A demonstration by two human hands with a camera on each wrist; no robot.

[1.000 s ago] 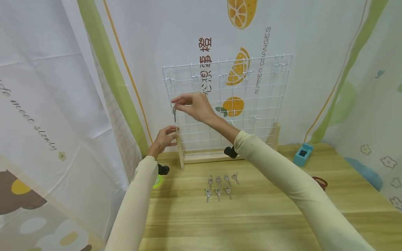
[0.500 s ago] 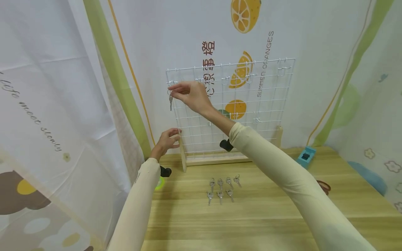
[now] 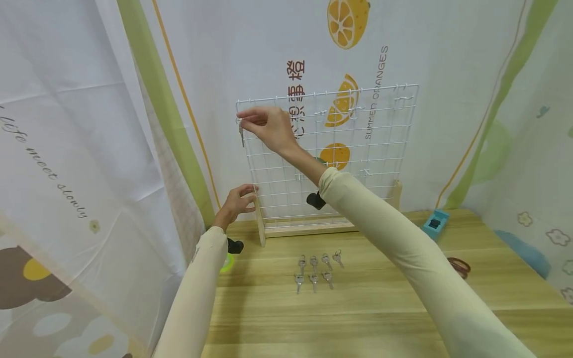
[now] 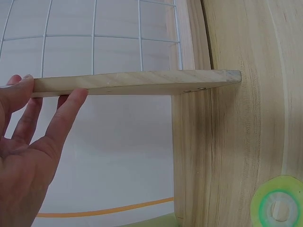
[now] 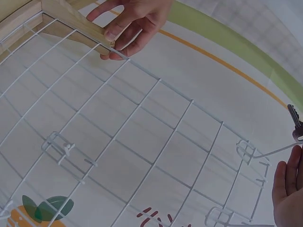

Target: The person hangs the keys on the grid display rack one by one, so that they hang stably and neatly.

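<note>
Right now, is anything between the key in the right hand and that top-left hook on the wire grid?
Nothing visible. The right hand pinches the key right at the top-left hook of the wire grid; the left hand is low on the frame.

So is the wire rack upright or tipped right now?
Upright: the wire rack stands on its wooden base, left hand steadying its post.
</note>
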